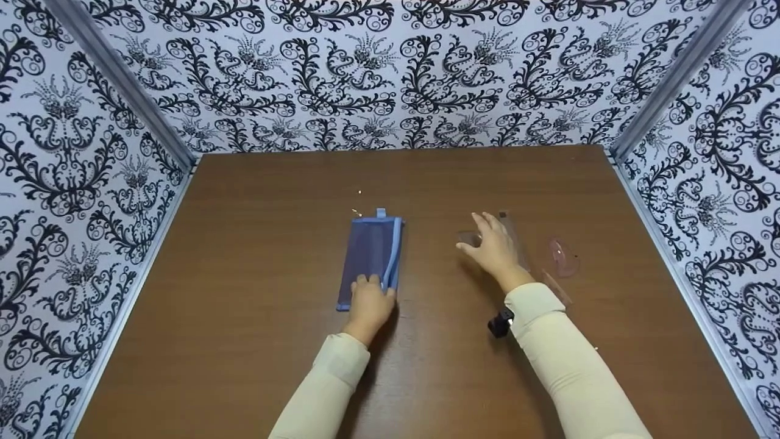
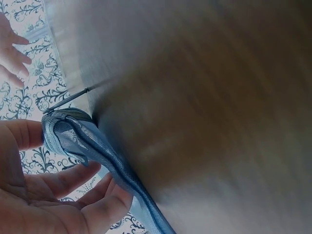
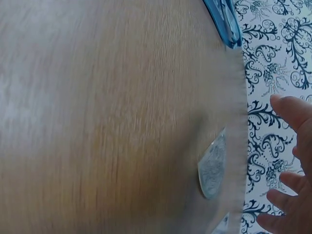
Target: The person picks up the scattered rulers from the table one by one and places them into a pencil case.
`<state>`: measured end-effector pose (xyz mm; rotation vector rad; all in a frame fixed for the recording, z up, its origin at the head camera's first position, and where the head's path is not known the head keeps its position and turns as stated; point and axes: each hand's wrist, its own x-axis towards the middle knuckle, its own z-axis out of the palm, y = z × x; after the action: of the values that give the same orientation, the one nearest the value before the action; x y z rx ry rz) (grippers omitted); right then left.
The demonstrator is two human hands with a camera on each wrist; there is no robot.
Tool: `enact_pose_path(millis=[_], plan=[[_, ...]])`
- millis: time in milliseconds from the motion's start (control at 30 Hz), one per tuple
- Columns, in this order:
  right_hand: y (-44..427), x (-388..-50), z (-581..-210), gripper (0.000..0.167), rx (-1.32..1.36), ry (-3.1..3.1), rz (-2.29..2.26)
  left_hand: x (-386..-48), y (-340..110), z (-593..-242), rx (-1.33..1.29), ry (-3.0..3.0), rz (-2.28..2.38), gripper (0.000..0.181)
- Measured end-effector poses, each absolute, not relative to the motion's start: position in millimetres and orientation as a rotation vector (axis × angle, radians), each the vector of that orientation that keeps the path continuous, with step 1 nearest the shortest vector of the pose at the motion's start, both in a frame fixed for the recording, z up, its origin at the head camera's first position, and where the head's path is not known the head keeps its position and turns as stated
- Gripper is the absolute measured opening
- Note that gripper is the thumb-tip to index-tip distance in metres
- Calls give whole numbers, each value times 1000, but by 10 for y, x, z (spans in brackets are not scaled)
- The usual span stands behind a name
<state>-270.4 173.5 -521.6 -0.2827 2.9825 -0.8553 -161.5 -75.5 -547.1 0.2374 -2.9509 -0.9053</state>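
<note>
A blue mesh zip pouch (image 1: 367, 250) lies on the brown table. My left hand (image 1: 370, 305) is at its near right corner; the left wrist view shows the thumb and fingers of my left hand (image 2: 63, 190) gripping the bunched blue edge (image 2: 105, 151), with the zip pull (image 2: 68, 101) sticking out. My right hand (image 1: 495, 249) hovers with spread fingers over a clear flat piece (image 1: 468, 236) and beside a clear strip (image 1: 519, 244) with a dark end. In the right wrist view, my right hand (image 3: 295, 185) holds nothing; a clear rounded piece (image 3: 213, 168) lies nearby.
Right of my right hand lie a pink see-through curved piece (image 1: 563, 258) and a pinkish strip (image 1: 557, 288). Small shiny bits (image 1: 357, 213) are near the pouch's far edge. Patterned walls (image 1: 390, 73) stand behind and at both sides of the table (image 1: 244, 341).
</note>
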Motion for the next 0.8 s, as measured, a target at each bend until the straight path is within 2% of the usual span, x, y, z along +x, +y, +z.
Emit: enact_pose_path(millis=[800], plan=[[1845, -2754, -5342, 74, -140, 2809, -1120, -1591, -770, -5431, 295, -2988, -955, 42]])
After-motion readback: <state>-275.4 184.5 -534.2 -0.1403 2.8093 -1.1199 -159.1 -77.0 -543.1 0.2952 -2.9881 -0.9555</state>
